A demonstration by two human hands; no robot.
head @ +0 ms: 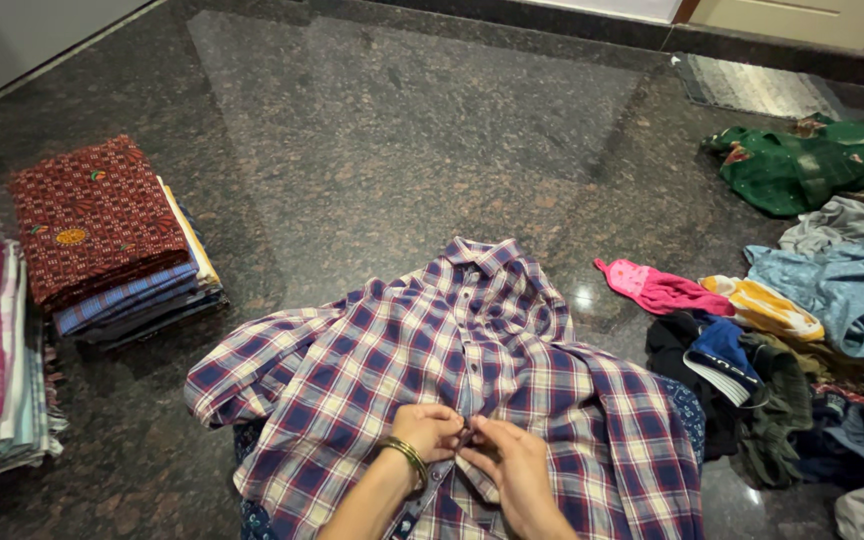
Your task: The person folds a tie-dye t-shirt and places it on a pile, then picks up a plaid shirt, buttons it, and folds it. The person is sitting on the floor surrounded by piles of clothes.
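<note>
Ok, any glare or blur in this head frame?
Head view: a pale sheen of glare lies on the polished dark floor, with a small bright glint beside the plaid shirt; both hands, left hand and right hand, look sharp.

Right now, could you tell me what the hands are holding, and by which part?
Both hands, left hand and right hand, pinch the plaid shirt at its front button placket, low on the chest.

Plaid shirt (372, 370), red, navy and white, spread front-up on dark floor, collar away
</note>
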